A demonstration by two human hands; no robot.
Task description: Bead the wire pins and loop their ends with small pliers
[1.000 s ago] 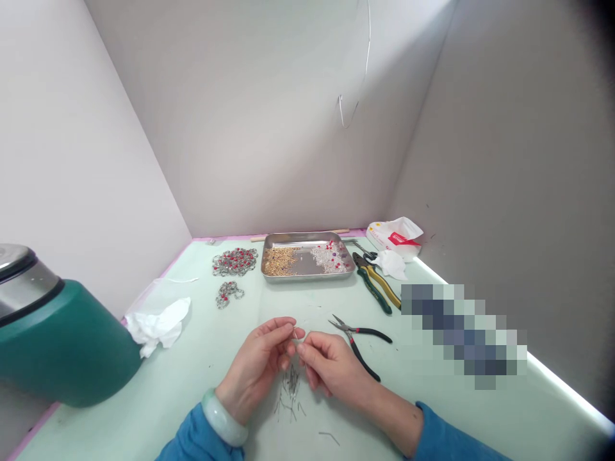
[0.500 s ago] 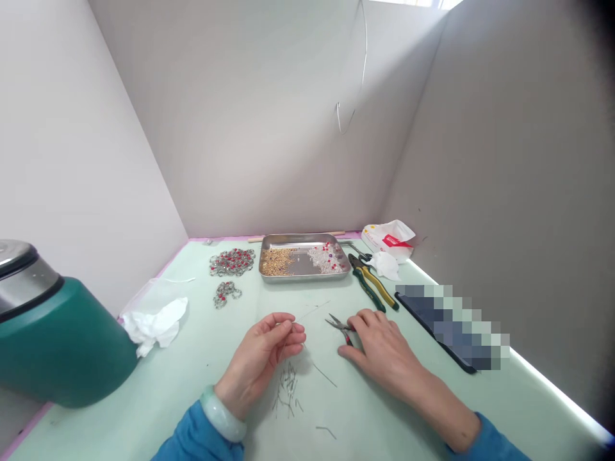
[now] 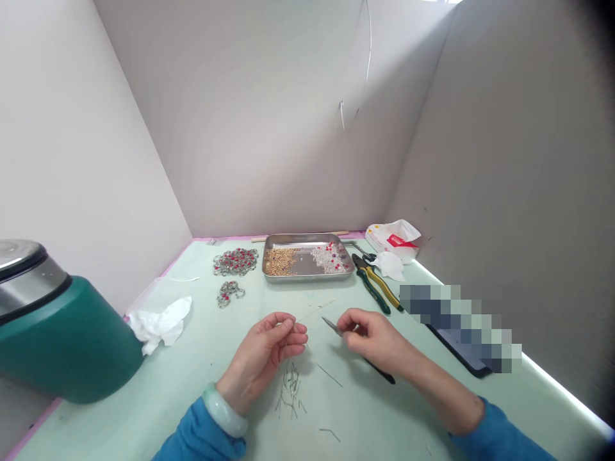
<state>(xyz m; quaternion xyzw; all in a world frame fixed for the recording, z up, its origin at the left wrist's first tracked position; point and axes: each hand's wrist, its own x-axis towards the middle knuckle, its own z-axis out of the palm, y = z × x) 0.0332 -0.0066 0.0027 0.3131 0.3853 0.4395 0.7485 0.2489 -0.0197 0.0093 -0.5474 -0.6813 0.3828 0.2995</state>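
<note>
Pliers gripped in my right hand, tips aimed left, left hand pinching what looks like a thin wire pin, loose pins beneath on the table.

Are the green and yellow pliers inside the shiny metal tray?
No, the green and yellow pliers lie on the pale green table, just right of the shiny metal tray.
</note>
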